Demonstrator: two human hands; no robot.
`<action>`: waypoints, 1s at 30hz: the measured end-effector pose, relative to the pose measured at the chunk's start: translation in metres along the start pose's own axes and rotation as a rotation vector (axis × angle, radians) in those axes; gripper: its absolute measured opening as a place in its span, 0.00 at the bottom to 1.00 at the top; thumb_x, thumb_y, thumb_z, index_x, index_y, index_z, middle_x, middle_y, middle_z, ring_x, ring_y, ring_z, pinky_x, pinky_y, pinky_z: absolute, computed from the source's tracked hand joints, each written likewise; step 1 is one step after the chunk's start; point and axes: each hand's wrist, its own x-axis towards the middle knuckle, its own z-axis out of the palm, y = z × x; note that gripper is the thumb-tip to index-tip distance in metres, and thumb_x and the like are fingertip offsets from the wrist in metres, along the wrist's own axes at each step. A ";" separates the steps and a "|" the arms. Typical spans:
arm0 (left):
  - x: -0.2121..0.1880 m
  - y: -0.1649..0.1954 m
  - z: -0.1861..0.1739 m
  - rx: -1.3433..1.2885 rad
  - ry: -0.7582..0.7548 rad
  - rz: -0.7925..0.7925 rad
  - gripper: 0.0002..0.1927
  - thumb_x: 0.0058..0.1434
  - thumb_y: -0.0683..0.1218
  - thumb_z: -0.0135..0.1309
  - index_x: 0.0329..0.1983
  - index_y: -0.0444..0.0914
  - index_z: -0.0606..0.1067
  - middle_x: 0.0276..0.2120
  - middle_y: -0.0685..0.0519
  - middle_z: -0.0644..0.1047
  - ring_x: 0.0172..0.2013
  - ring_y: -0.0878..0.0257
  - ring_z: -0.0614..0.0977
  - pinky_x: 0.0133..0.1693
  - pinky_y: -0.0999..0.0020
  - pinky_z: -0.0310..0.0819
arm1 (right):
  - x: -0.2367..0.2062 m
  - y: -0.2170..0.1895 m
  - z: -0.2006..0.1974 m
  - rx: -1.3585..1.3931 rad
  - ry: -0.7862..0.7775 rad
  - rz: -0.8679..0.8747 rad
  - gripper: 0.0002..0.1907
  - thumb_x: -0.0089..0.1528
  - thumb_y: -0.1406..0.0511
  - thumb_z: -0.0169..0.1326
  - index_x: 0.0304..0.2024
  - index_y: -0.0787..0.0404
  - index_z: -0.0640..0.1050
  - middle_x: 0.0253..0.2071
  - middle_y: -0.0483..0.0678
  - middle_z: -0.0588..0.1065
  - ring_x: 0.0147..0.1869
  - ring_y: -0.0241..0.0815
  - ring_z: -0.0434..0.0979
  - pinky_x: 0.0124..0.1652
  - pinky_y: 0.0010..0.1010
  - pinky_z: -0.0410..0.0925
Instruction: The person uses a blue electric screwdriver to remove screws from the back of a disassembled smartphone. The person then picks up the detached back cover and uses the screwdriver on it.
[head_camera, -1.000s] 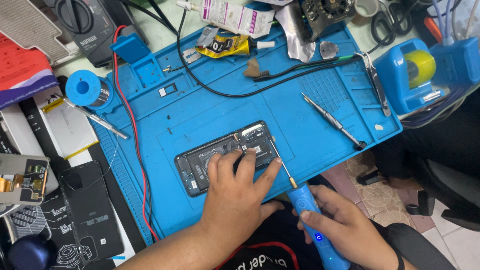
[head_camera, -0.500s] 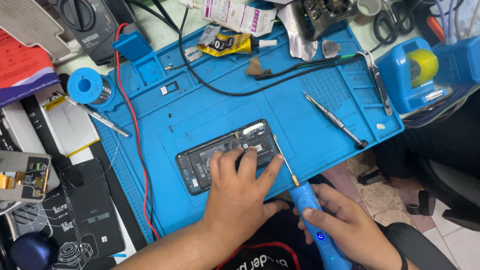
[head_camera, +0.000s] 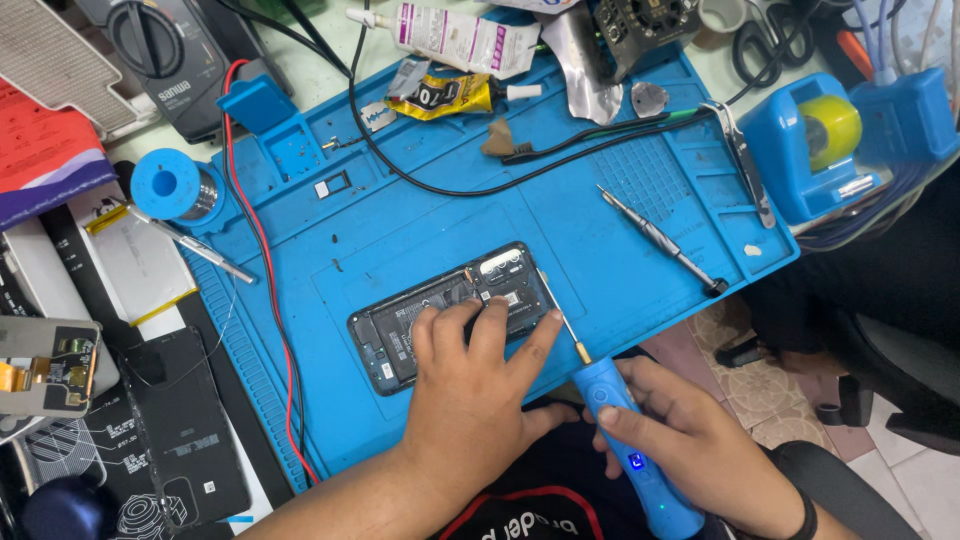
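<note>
The near edge of the phone (head_camera: 440, 315) is covered by the left hand (head_camera: 470, 400). The driver (head_camera: 625, 435) is cut off at the bottom edge. Its tip's contact cannot be told.

We see a bright blue mat (head_camera: 420, 215), a black opened phone (head_camera: 440, 310), a blue electric screwdriver (head_camera: 625, 435), a red wire (head_camera: 262, 250), and a yellow roll, maybe tape (head_camera: 830, 130), in a blue holder (head_camera: 800, 160).
</note>
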 end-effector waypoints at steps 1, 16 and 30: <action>0.000 0.000 0.000 0.001 -0.007 -0.002 0.48 0.36 0.62 0.73 0.62 0.44 0.74 0.53 0.37 0.71 0.54 0.40 0.68 0.55 0.34 0.57 | 0.001 0.000 0.001 0.008 0.005 -0.016 0.26 0.60 0.65 0.56 0.60 0.65 0.74 0.39 0.49 0.78 0.37 0.38 0.80 0.33 0.32 0.76; -0.023 -0.001 -0.045 -0.163 0.184 -0.001 0.22 0.59 0.51 0.67 0.54 0.38 0.77 0.49 0.47 0.76 0.52 0.49 0.76 0.55 0.52 0.70 | -0.024 0.003 -0.031 -0.574 -0.113 0.023 0.39 0.59 0.59 0.61 0.73 0.49 0.67 0.31 0.52 0.75 0.33 0.41 0.77 0.35 0.33 0.72; -0.139 -0.007 -0.021 -0.382 -0.214 0.305 0.08 0.69 0.47 0.55 0.42 0.37 0.79 0.27 0.53 0.74 0.30 0.60 0.75 0.35 0.65 0.71 | -0.021 -0.011 0.024 -1.015 -0.751 -0.011 0.23 0.68 0.49 0.50 0.30 0.59 0.77 0.29 0.49 0.76 0.34 0.46 0.79 0.36 0.37 0.69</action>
